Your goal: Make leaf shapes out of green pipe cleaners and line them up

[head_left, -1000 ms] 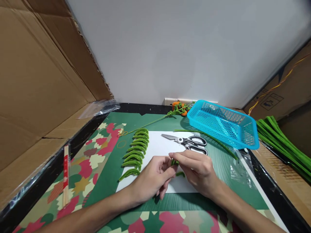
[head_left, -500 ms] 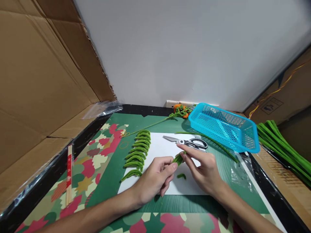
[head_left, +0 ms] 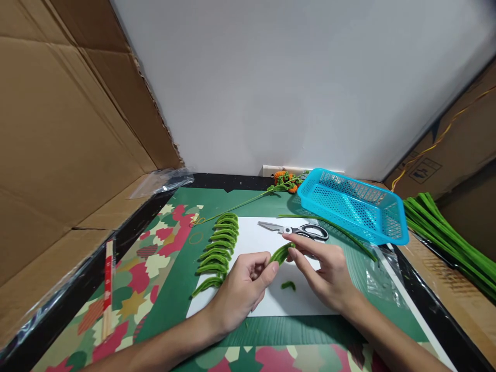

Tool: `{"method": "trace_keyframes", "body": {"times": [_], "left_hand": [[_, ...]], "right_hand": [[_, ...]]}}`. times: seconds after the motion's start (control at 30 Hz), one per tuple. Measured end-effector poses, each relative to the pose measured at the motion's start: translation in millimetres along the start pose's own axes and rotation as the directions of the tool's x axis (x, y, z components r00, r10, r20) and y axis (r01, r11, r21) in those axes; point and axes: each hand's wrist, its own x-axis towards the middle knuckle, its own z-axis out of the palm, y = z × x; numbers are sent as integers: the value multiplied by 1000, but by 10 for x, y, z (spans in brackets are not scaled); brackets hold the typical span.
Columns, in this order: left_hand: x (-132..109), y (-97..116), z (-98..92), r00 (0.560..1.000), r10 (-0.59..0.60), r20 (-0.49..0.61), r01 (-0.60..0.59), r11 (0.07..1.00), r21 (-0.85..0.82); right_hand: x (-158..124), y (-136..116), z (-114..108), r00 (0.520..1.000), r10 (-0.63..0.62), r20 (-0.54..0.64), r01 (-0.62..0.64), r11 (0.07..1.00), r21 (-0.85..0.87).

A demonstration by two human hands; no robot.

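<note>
A green leaf shape bent from fuzzy pipe cleaner [head_left: 279, 254] is held above a white sheet of paper [head_left: 250, 232]. My left hand [head_left: 246, 281] pinches its lower end between thumb and fingers. At the upper tip, the thumb and fingers of my right hand [head_left: 324, 266] close on it, with the index finger reaching out past it. Below lies a short curled bit of green pipe cleaner [head_left: 288, 285]. Several similar green leaf shapes [head_left: 217, 250] form a column along the paper's left side. Scissors [head_left: 296, 229] rest just beyond my right hand.
A blue plastic basket [head_left: 352, 235] stands at the back right, beside a bundle of green pipe cleaners [head_left: 445, 232]. One long green stem [head_left: 341, 223] lies before the basket. Orange flowers [head_left: 284, 179] lie at the back; wrapped chopsticks [head_left: 108, 289] are at the left.
The leaf shape has turned so more of its side shows, and my left hand has shifted slightly left and down it. The whole view has tilted slightly.
</note>
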Motion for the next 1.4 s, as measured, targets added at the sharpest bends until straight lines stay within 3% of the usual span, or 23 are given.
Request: {"method": "trace_keyframes", "body": {"times": [0.2,0.37,0.6,0.73,1.07,1.27,1.4], "left_hand": [[-11,5,-24,998,52,-28,-47,987,151],[-18,11,-15,999,42,-3,-41,984,173],[-16,59,-6,998,-44,34,36,981,193],[1,70,-14,996,-52,67,42,990,138],[19,27,-15,996,45,-81,-41,998,49],[37,21,-25,984,63,-166,-56,997,45],[55,25,-39,989,31,-147,-21,997,72]], "right_hand": [[-3,-9,-13,999,-9,-48,9,1000,5],[-9,-20,-3,1000,28,-5,-28,994,106],[-14,25,41,988,-151,-13,151,988,-24],[-12,72,28,995,-98,-13,97,994,-58],[48,16,-10,987,119,110,-137,976,170],[61,56,-24,964,168,205,-186,980,72],[71,66,-50,965,193,180,-208,976,66]]}}
